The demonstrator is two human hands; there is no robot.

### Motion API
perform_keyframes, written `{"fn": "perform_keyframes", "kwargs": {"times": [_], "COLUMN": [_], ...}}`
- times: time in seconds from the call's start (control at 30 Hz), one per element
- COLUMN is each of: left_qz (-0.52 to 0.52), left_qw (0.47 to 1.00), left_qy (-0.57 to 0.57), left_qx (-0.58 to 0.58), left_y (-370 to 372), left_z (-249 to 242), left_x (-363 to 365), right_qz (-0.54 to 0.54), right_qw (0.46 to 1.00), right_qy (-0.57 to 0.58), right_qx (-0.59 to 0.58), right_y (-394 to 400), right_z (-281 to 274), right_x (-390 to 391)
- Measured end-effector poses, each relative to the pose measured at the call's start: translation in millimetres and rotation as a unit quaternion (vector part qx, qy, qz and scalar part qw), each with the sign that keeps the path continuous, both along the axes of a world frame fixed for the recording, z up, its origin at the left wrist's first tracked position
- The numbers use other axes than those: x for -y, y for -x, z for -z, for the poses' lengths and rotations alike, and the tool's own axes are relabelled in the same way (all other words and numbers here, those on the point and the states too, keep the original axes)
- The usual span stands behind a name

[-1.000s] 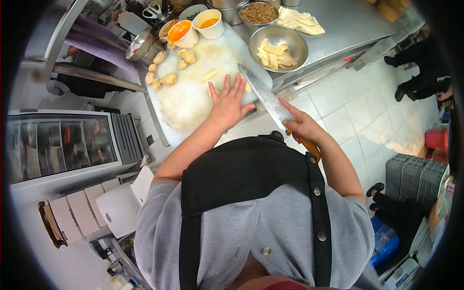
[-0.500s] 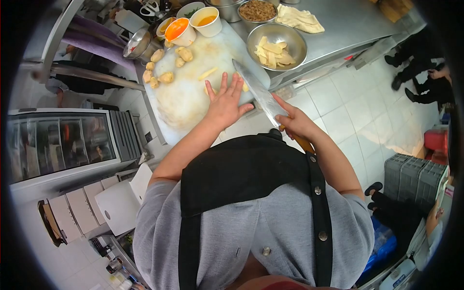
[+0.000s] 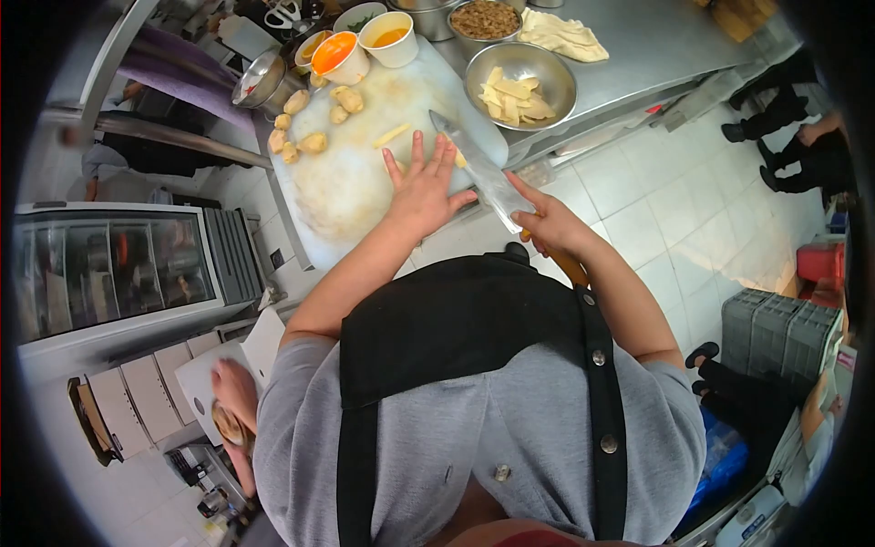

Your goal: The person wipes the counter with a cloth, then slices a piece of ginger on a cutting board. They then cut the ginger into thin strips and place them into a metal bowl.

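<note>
My right hand (image 3: 553, 224) is wrapped round the wooden handle of a broad kitchen knife (image 3: 489, 179). The blade points up and left, over the right edge of the white cutting board (image 3: 333, 196). Beside the blade my left hand (image 3: 423, 193) lies with its fingers spread, fingertips on the board. A pale yellow slice (image 3: 458, 158) shows between those fingertips and the knife; part of it is hidden. Another pale strip (image 3: 391, 136) lies just beyond my left fingers. Several knobby, peeled yellowish pieces (image 3: 313, 143), perhaps ginger, sit at the board's far left.
A steel bowl (image 3: 567, 102) holds pale slices (image 3: 516, 98). Cups of orange (image 3: 340, 56) and yellow liquid (image 3: 390, 44) stand at the back, near a pot of brown mince (image 3: 488, 20) and a folded cloth-like sheet (image 3: 563, 36). Another person's arm (image 3: 236, 394) reaches in at lower left.
The knife has shifted slightly left and away from me, closer to my left fingers. My left hand barely moved. Another person's arm with a round item has appeared at lower left.
</note>
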State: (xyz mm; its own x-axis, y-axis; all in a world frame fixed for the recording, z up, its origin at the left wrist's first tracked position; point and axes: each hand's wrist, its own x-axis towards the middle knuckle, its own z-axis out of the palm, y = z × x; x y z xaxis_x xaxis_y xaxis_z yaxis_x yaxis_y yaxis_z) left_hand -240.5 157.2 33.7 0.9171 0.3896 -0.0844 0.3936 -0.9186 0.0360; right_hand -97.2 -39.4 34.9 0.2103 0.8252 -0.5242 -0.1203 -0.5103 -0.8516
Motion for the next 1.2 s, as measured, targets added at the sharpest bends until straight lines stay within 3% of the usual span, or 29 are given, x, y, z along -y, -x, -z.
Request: {"fn": "perform_keyframes", "kwargs": {"times": [0.37,0.4,0.5,0.6,0.7,1.0,1.2], "left_qz": [-0.019,-0.012,-0.031,-0.058,-0.057,-0.01,0.023], "left_qw": [0.999,0.999,0.993,0.987,0.973,0.948,0.962], "left_qy": [-0.016,-0.035,-0.062,-0.01,-0.015,-0.031,0.011], "left_qx": [-0.025,0.016,0.099,0.149,0.223,0.317,0.273], "left_y": [-3.1,-2.1,-7.1,-12.3,-7.7,13.0,19.3], "left_z": [-0.7,3.4,6.9,-7.0,-7.1,3.8,-5.8], "left_x": [-9.1,-7.9,-9.4,-21.4,-31.9,-66.2,-66.3], "right_qz": [-0.055,-0.059,-0.094,-0.14,-0.199,-0.225,-0.219], "right_qw": [0.996,0.995,0.977,0.914,0.852,0.844,0.83], "right_qy": [0.06,0.071,0.032,0.024,0.084,0.083,0.064], "right_qx": [0.043,0.037,0.191,0.38,0.477,0.48,0.508], "right_y": [5.1,5.5,6.5,17.2,34.8,35.4,44.3], "right_z": [-27.7,-29.1,-28.9,-34.8,-44.9,-50.5,-41.9], "right_x": [7.6,9.2,8.4,5.3,3.8,1.1,2.9]}}
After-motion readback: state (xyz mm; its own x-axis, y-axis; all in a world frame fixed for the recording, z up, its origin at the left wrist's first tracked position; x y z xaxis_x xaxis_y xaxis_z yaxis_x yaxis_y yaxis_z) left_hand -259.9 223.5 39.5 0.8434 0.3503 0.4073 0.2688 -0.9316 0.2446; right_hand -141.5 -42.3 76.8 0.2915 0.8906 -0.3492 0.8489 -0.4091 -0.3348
